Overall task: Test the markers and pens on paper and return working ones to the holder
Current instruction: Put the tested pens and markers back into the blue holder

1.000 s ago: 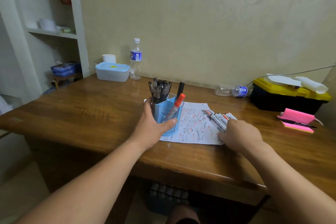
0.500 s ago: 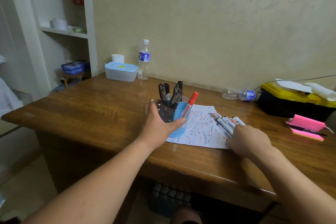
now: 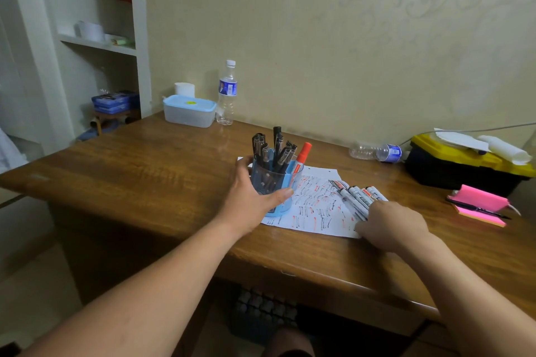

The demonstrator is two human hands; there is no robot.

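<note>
A blue pen holder (image 3: 282,182) stands on a scribbled sheet of paper (image 3: 316,209) on the wooden desk (image 3: 139,171). It holds several black pens (image 3: 274,148) and a red-capped marker (image 3: 303,155). My left hand (image 3: 251,197) grips the holder from its left side, thumb across the front. Several white markers (image 3: 361,197) lie side by side on the paper's right part. My right hand (image 3: 391,223) rests over their near ends, fingers curled down; what the fingers hold is hidden.
A black and yellow toolbox (image 3: 464,162) sits at the right rear, pink sticky notes (image 3: 478,203) with a pen in front of it. An empty bottle (image 3: 375,151) lies by the wall. A lidded container (image 3: 189,111) and upright water bottle (image 3: 227,93) stand at the back left.
My left hand has turned the holder, so its dark clear compartment now faces me. The right hand stays on the markers. The camera has shifted.
</note>
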